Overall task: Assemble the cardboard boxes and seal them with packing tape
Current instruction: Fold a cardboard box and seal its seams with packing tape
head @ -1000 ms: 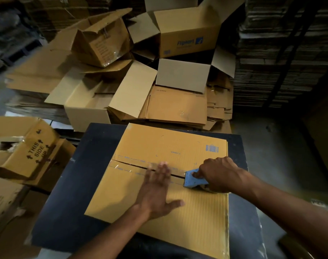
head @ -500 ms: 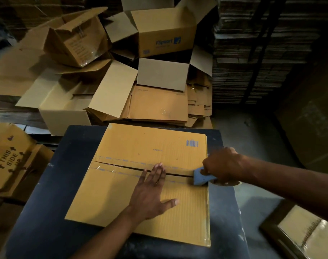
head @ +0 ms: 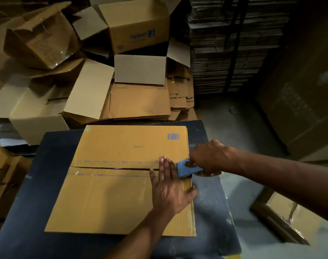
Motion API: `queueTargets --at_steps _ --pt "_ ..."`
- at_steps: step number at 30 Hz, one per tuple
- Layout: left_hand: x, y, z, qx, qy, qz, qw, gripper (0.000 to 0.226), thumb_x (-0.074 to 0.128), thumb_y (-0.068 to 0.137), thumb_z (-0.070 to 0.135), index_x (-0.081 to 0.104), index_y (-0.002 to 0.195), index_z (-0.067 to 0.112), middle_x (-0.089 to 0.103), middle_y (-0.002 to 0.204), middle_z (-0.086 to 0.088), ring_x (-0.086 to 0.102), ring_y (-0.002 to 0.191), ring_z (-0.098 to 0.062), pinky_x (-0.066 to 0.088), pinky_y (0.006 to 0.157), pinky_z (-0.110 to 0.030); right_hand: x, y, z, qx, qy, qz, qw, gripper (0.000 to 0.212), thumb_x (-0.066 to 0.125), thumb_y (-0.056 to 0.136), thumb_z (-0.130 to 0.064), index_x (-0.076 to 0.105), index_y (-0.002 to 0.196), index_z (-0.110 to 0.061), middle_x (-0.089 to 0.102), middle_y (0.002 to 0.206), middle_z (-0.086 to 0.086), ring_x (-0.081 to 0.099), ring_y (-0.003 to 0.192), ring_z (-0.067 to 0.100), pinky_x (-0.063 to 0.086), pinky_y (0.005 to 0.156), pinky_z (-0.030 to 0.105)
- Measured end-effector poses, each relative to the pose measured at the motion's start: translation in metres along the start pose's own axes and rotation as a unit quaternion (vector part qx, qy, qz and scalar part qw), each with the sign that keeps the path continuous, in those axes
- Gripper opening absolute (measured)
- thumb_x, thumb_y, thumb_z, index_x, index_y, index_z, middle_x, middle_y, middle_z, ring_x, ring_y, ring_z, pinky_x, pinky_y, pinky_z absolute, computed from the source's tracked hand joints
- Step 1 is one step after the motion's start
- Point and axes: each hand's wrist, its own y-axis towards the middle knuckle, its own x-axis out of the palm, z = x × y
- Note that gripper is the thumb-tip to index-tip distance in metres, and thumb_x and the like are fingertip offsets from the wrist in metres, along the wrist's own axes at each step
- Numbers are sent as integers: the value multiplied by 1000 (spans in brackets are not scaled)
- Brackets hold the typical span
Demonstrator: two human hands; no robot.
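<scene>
1. The cardboard box lies on the dark table with its two closed flaps facing up. The flaps meet along a seam that runs left to right across the middle.
2. Clear packing tape with blue print along both edges covers the seam from the left edge of the box up to the hands.
3. The left hand lies flat on the near flap, palm down, fingers straight and together. The fingertips reach across the seam. The thumb points toward the right edge of the box.
4. The right hand grips a blue tape dispenser, with the fingers curled round its body. The dispenser sits at the right edge of the box, on the seam line, just beside the fingers of the left hand.
5. A blue barcode is printed near the far right corner of the far flap.
6. Beyond the table, opened cardboard boxes lie in a loose pile. One box with blue lettering rests at the top of the pile, and a box with open flaps stands in front of it.
7. Flattened cardboard sheets lie stacked below and to the right of the pile.
8. Tall stacks of flat cardboard stand at the far right, in shadow.
</scene>
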Motion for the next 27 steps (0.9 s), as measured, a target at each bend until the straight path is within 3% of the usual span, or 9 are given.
queueTargets --at_steps 6,13,17,20,22,24,27 --pt "5 1 -1 4 51 -6 999 112 33 86 80 18 162 -1 0 170 -23 -4 159 -36 4 124 -66 25 -20 16 12 36 34 999 51 63 97 -47 47 146 -39 62 124 0 65 106 24 59 81 42" --pt "7 2 -2 6 59 2 998 114 34 87 81 13 162 -1 0 171 -21 -3 160 -34 5 123 -67 54 -64 48 53 79 -17 995 55 62 97 -49 43 148 -47 60 135 -4 64 115 23 58 89 45" --pt "-1 2 3 -5 53 -25 998 117 29 84 84 1 164 4 -16 171 -16 -18 158 -29 -2 124 -64 64 -59 42 75 83 -33 993 51 65 97 -47 48 145 -41 62 131 -3 65 111 24 58 86 46" --pt "-13 3 8 9 57 -33 998 113 29 83 85 -13 164 18 -23 169 -16 -33 153 -28 -12 123 -63 68 -44 35 82 90 -25 992 37 64 99 -39 57 135 -32 66 123 -3 66 106 25 57 82 41" --pt "-23 4 9 89 93 5 992 103 33 87 83 1 167 27 -15 170 -22 -26 156 -34 -10 122 -66 70 -31 31 100 129 -11 986 32 60 102 -39 60 131 -27 67 122 -1 66 107 25 52 79 37" --pt "-28 11 2 195 135 22 971 88 34 91 81 26 164 32 -6 171 -22 -17 158 -34 -3 124 -67 75 -16 26 124 165 -4 978 31 61 101 -42 64 129 -28 68 124 -2 67 110 25 51 79 37" --pt "-36 28 -12 265 177 6 948 77 32 92 84 48 150 36 2 172 -19 -11 160 -31 4 125 -65 81 2 20 127 189 -2 974 30 68 98 -34 67 127 -26 66 128 0 66 114 27 52 84 40"
